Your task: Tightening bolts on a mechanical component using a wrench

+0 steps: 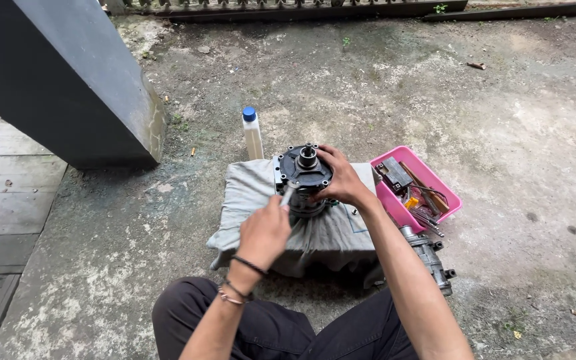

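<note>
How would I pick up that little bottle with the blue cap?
Probably best to wrap your hand round the bottle's slim pale body, below the blue cap. Come from the far side or from above: it stands upright, with the grey cloth and compressor close in front.

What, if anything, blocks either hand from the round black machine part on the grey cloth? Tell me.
Nothing visible does. The right hand already rests on the black machine part, and the left hand holds a slim metal tool against its side.

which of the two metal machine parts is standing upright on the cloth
The black-faced part under both hands stands upright on the grey cloth. The other part lies on the concrete by the pink tray.
</note>
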